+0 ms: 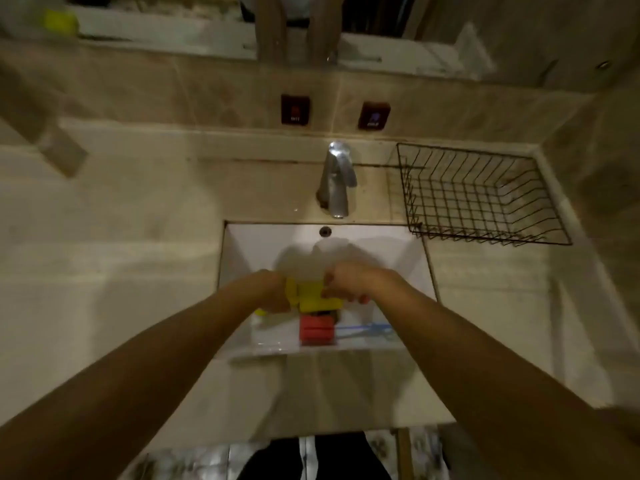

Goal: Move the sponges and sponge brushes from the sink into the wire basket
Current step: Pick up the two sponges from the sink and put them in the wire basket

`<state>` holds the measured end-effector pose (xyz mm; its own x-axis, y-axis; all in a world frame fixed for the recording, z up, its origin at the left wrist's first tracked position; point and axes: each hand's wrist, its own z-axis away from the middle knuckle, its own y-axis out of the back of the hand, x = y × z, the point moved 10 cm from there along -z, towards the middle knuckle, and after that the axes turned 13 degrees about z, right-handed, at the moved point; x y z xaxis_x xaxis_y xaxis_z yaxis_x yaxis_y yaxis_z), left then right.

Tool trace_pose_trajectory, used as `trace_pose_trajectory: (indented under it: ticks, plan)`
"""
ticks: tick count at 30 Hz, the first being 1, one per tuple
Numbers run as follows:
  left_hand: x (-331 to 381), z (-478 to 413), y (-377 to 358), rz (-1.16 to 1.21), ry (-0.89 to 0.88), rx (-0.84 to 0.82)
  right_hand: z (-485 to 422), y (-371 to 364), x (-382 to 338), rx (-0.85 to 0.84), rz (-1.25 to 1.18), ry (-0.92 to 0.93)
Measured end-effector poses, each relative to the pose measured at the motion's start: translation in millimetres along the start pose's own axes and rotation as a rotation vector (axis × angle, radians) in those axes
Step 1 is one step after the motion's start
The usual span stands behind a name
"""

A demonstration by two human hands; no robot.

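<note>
Both my hands are down inside the white sink [263, 244]. My left hand [273, 292] is closed around a yellow sponge [292, 291] at its left side. My right hand [349, 282] is closed on a second yellow sponge [317, 297] from the right. Below them lies a red sponge [317, 330] on the sink floor, with a blue-handled sponge brush [367, 330] stretching to its right. The black wire basket [485, 237] stands on the counter to the right of the tap, with nothing seen in it. The picture is blurred.
A chrome tap [337, 178] stands behind the sink. Two dark hot and cold labels [295, 109] are fixed to the tiled wall. A yellow object [59, 22] sits on the shelf at top left. Beige counter [121, 237] extends left.
</note>
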<state>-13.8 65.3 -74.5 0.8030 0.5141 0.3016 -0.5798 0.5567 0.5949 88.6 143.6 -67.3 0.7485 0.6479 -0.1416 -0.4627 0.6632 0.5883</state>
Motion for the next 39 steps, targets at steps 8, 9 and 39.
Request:
trace_pose_trajectory:
  ticks: [8, 9, 39]
  plan:
    - [-37.8, -57.9, -31.6, 0.106, -0.015, 0.272, -65.7, -45.3, 9.9, 0.106, -0.054, 0.0]
    - [-41.4, -64.6, -33.6, 0.105, -0.019, 0.31, -73.7, -50.1, 11.1, 0.149, -0.051, 0.002]
    - [-63.3, -61.4, -102.3, 0.502, 0.126, -0.025, -45.7, -72.7, 17.9, 0.221, -0.012, 0.005]
